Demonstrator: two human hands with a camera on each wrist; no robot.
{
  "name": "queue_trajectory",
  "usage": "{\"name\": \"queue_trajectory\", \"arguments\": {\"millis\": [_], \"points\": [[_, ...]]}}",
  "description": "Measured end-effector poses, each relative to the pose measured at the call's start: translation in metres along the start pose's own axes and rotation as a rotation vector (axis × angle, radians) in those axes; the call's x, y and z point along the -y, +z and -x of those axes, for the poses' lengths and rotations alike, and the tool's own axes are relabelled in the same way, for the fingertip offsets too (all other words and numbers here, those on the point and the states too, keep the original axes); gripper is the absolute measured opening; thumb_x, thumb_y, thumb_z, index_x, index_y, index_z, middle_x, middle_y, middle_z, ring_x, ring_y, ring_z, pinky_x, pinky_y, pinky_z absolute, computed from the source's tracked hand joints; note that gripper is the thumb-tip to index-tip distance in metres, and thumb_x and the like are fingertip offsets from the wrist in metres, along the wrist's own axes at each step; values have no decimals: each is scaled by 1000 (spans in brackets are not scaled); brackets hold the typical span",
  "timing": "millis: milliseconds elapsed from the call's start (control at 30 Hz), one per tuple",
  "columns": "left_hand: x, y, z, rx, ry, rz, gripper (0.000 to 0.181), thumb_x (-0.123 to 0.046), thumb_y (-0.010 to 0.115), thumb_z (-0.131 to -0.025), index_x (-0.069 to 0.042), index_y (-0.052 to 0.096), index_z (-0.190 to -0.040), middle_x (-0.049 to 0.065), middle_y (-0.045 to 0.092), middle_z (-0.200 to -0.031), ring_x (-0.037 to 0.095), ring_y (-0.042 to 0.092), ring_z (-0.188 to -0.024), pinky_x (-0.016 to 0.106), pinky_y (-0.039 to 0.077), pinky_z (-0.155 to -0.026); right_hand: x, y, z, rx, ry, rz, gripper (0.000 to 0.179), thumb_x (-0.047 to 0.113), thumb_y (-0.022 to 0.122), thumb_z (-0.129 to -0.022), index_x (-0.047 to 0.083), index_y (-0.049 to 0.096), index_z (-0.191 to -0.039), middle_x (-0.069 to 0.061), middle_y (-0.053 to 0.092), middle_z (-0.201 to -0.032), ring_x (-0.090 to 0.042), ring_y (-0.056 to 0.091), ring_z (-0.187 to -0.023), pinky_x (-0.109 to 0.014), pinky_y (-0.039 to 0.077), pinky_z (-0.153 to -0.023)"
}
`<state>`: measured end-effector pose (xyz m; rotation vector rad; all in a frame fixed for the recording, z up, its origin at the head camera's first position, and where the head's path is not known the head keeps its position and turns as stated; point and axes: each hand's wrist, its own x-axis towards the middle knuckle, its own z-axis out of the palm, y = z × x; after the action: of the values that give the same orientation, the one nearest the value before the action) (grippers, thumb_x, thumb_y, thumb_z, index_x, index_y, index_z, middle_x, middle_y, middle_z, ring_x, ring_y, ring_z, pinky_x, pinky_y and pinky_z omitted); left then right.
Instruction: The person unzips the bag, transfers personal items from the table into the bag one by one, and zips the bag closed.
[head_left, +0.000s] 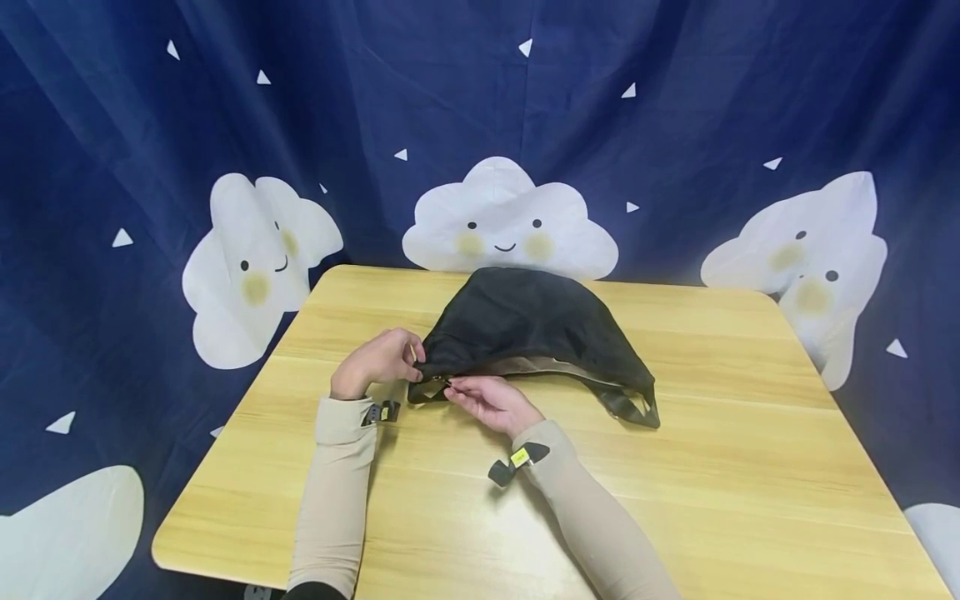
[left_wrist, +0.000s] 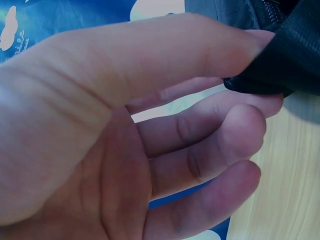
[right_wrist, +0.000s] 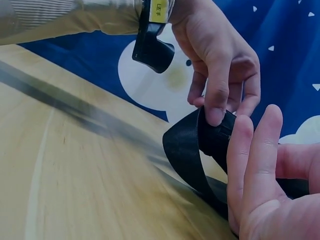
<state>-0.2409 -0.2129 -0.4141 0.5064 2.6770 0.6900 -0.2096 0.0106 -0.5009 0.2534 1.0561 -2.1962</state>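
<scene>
A black fabric bag [head_left: 525,312] lies on the table with its long opening facing the person, the beige lining [head_left: 532,364] showing along it. At the bag's left end, my left hand [head_left: 382,362] pinches the corner between thumb and index finger; the left wrist view shows black fabric [left_wrist: 295,60] there, with some zipper teeth [left_wrist: 270,11] behind. Just right of it, my right hand [head_left: 495,404] pinches what looks like the zipper pull [head_left: 447,384]. Its fingertips are hidden in the right wrist view. A black strap [right_wrist: 182,150] loops below the left hand.
The wooden table [head_left: 750,467] extends around the bag. Another strap loop [head_left: 630,408] lies at the bag's right end. Behind the table hangs a dark blue curtain [head_left: 465,92] with white clouds. Both wrists wear black straps with small devices.
</scene>
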Motion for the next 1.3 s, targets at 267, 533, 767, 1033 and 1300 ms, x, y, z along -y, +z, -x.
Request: {"name": "queue_trajectory", "arguments": {"millis": [267, 533, 767, 1033, 1300], "points": [[1, 2, 3, -2, -3, 2, 22, -9, 84, -82, -6, 72, -100, 4, 66, -82, 15, 57, -70, 30, 48, -67, 0, -3, 3, 14, -13, -8, 21, -9, 45, -102, -4, 64, -94, -11, 69, -87, -12, 73, -79, -14, 57, -74], [1, 3, 4, 16, -14, 20, 22, -8, 83, -82, -6, 71, -100, 4, 66, -82, 15, 58, -71, 30, 48, -67, 1, -8, 4, -7, -10, 8, 23, -8, 43, -103, -2, 63, -94, -9, 70, -83, -10, 73, -76, -12, 56, -70], [0, 4, 3, 29, -7, 28, 21, -8, 83, -80, -6, 71, -97, 4, 65, -82, 15, 57, -72, 29, 48, -68, 2, -13, 7, -26, -16, -5, 24, -8, 44, -102, -1, 65, -91, -9, 68, -83, -10, 72, -74, -13, 56, -70], [-1, 5, 4, 41, -13, 23, 21, -9, 83, -80, -6, 70, -97, 5, 66, -85, 16, 58, -75, 29, 49, -71, 5, -20, 10, -46, -21, -11, 25, -8, 45, -102, -1, 66, -90, -7, 71, -80, -10, 73, -72, -12, 56, -68], [0, 1, 2, 38, -11, 15, 21, -9, 83, -81, -6, 70, -97, 5, 67, -85, 16, 59, -76, 30, 49, -73, 14, -25, 11, -57, -48, -21, 20, -9, 46, -100, -4, 65, -95, -10, 71, -84, -12, 74, -74, -13, 57, -69]]}}
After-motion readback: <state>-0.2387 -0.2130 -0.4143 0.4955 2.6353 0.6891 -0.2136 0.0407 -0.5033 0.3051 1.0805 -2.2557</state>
